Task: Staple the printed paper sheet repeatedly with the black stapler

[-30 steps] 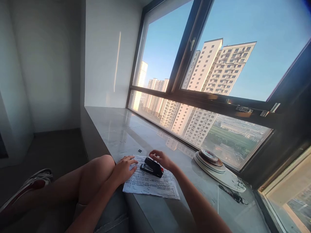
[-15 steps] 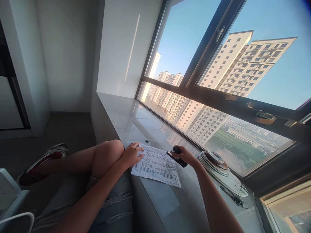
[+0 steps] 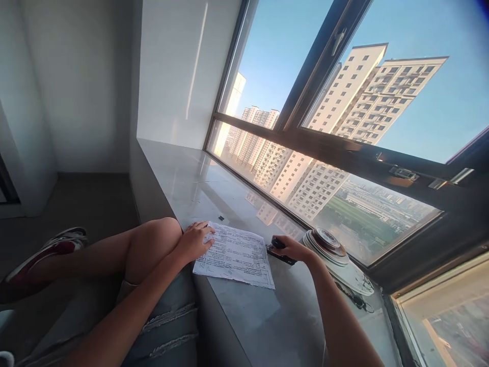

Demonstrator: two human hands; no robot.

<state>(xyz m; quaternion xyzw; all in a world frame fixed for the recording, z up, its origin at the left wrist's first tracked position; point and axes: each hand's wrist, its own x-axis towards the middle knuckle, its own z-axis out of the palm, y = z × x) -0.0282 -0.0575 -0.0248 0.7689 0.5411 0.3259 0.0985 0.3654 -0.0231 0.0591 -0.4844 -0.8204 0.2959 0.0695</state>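
Printed sheets of paper (image 3: 237, 255) lie flat on the grey window sill (image 3: 252, 316) in front of me. My left hand (image 3: 197, 241) rests with its fingers spread over the paper's upper left corner. In my right hand (image 3: 291, 248) is a black stapler (image 3: 280, 253), gripped from above at the paper's right edge. Its front end meets or nearly meets that edge; I cannot tell whether paper is between its jaws. A small dark piece (image 3: 221, 218), perhaps a bit of staple strip, lies just beyond the paper.
A stack of plates (image 3: 326, 247) stands right of my right hand, by the window frame (image 3: 290, 135). A dark corded item, perhaps glasses or a cable (image 3: 357, 302), lies beside it. My bent knee (image 3: 162, 234) presses near the sill's left edge.
The stapler has moved from over the paper's right part to its right edge and sits lower. My left hand stays on the paper. The whole view has shifted slightly.
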